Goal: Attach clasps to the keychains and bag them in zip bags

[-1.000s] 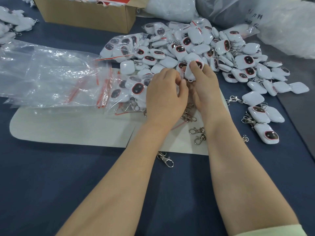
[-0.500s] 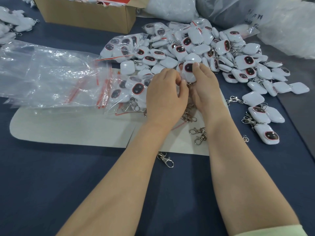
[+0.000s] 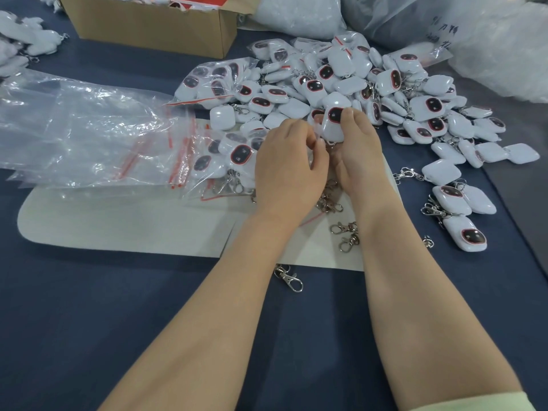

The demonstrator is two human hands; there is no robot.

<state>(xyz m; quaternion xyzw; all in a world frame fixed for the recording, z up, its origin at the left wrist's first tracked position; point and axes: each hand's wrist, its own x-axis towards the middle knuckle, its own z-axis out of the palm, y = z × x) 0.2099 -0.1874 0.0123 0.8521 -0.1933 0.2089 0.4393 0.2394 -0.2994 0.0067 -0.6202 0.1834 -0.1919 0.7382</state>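
Keychain (image 3: 335,120) at frame centre has turned face-up, gripped by the right hand (image 3: 360,161); left hand (image 3: 289,170) curls beside it, hold unclear; clasp fitting likely underway.

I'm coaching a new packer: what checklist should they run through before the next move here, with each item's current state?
1. Grip: right hand holds the white keychain: ok.
2. Clasp in left hand: cannot tell, fingers curled, contents hidden.
3. Clasp hooked to keychain ring: cannot tell, hidden between hands.
4. Supply: spare clasps lie on the white mat nearby: ok.
5. Bags: empty zip bags lie left of the hands: ok.
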